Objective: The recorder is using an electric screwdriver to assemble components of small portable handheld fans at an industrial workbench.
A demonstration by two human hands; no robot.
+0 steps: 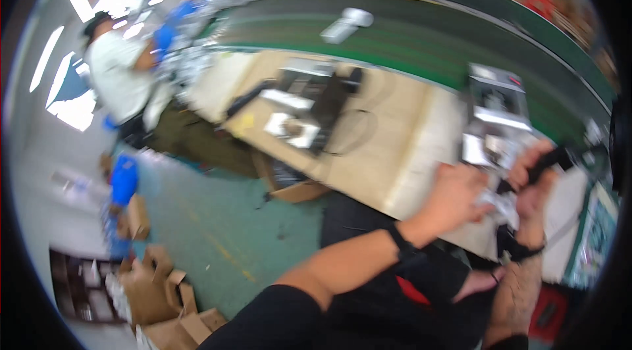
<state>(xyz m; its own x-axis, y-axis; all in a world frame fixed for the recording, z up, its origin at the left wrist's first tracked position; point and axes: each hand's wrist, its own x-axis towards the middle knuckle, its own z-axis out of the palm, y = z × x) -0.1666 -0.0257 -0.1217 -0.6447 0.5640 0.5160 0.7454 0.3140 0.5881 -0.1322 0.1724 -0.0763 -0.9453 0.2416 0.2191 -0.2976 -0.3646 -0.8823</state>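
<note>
Blur softens most of the detail. My right hand (532, 182) is closed around a black elongated tool (550, 164), whose exact kind I cannot make out. Close to its left, my left hand (457, 197) has bent fingers that come together at a small pale piece (503, 208); the piece is too smeared to name. Just beyond both hands stands a grey metal fixture (499, 97) with a red spot on top. A white block (475, 150) sits at its near side, by my left fingertips.
A second fixture (309, 90) stands on the wooden bench (388, 133). Behind runs a green conveyor belt (421, 37) carrying a white item (345, 26). A co-worker in a white shirt (122, 67) stands at the left. Cardboard boxes (158, 284) lie on the floor at lower left.
</note>
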